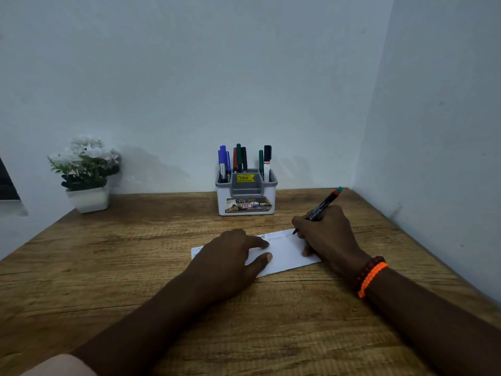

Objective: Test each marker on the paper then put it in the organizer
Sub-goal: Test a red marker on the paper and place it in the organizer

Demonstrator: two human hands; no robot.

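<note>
A white slip of paper (pixel 287 252) lies on the wooden table (pixel 135 267), with zigzag scribbles along its far edge. My left hand (pixel 230 253) presses flat on the paper's left part, fingers spread. My right hand (pixel 325 234) grips a black marker (pixel 322 206) with a red and green end, its tip touching the paper's far right corner. The grey and white organizer (pixel 246 195) stands behind the paper against the wall. It holds several markers (pixel 238 158) upright: blue, red, green and black ones.
A white pot of white flowers (pixel 85 169) stands at the back left of the table. Walls close the table at the back and right. An orange band and dark beads circle my right wrist (pixel 370 276).
</note>
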